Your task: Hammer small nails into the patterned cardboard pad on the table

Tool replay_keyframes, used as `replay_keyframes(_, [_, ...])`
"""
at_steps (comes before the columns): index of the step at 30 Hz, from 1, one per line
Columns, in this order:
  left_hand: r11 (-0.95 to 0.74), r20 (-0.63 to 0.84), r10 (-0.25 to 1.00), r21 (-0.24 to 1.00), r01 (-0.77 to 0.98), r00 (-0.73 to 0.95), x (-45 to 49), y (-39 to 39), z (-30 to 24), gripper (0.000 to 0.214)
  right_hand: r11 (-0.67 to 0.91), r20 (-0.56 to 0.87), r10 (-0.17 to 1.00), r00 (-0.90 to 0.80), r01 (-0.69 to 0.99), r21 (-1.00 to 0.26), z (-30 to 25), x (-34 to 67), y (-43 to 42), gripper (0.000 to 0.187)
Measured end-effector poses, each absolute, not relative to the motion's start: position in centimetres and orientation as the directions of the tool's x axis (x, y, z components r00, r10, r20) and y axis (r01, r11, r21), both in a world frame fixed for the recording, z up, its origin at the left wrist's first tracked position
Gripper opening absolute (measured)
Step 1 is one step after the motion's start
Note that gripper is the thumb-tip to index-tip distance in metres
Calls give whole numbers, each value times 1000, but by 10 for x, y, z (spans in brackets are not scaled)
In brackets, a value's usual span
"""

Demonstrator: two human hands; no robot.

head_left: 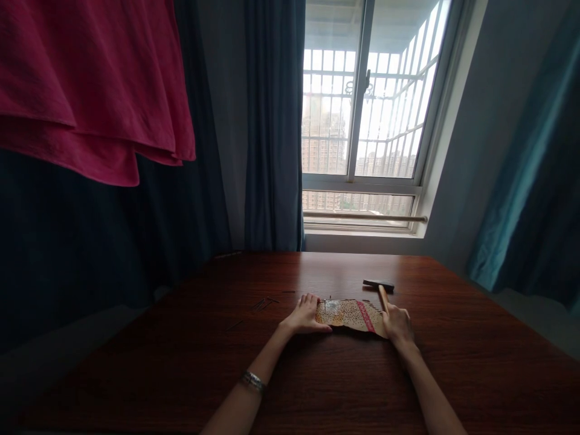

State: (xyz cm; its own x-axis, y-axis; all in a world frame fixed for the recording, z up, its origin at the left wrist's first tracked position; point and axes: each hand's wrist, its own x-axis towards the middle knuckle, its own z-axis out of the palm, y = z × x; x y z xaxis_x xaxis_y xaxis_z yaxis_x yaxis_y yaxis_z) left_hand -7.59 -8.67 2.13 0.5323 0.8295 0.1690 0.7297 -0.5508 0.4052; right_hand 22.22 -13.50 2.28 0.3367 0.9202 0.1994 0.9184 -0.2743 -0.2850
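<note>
A flat, light-coloured board point(350, 316) with dark speckles and a red stripe lies on the table in front of me. My left hand point(308, 315) grips its left end, thumb along the near edge and fingers at the far edge. Close to those fingers, a nail point(325, 305) appears to stand up from the board. My right hand point(399, 326) is closed around the wooden handle of a hammer point(383, 295), beside the board's right end. The hammer's dark head points away from me, at or just above the table.
Several loose nails point(263, 303) lie on the brown wooden table point(190, 362) left of the board. Behind the table are a barred window point(362, 121) and dark blue curtains point(274, 133). A pink cloth point(90, 90) hangs at the upper left.
</note>
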Motion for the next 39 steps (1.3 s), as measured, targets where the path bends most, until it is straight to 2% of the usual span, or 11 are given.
replay_keyframes(7, [-553,163,828,395,733,537,-76,-85,20,91,-242,242,917,316,926,-291,17,225,-136,31])
replay_keyframes(9, [-548,145,830,385,742,538,-76,-85,21,93,-223,247,916,317,911,-346,12,234,-132,33])
replay_keyframes(14, [-508,70,845,414,755,530,-75,-85,21,108,-168,238,901,363,797,-580,0,256,-121,40])
replay_keyframes(19, [-470,-13,845,457,755,534,-75,-86,26,123,-177,248,874,419,747,-641,-6,263,-117,48])
replay_keyframes(22, [-461,-52,830,497,735,555,-79,-90,34,124,-174,245,870,427,733,-658,-7,263,-118,48])
replay_keyframes(24, [-455,-55,820,541,708,569,-86,-96,41,117,-175,240,870,431,725,-667,-7,263,-118,48])
replay_keyframes(26, [-479,20,825,554,680,565,-97,-104,48,99,-174,231,875,426,721,-671,-6,262,-118,49])
replay_keyframes(28, [-503,132,845,521,689,518,-111,-111,55,78,-162,224,886,406,724,-670,-5,262,-119,50])
replay_keyframes(33, [-469,293,881,441,765,372,-166,-111,77,48,-144,224,896,383,729,-669,-2,261,-123,46])
replay_keyframes(35, [-374,209,926,391,841,315,-194,-108,85,27,-136,224,900,373,731,-669,0,261,-124,45])
replay_keyframes(39, [-105,-35,993,195,975,114,-240,-107,94,14,-137,214,908,359,741,-658,-1,260,-123,46])
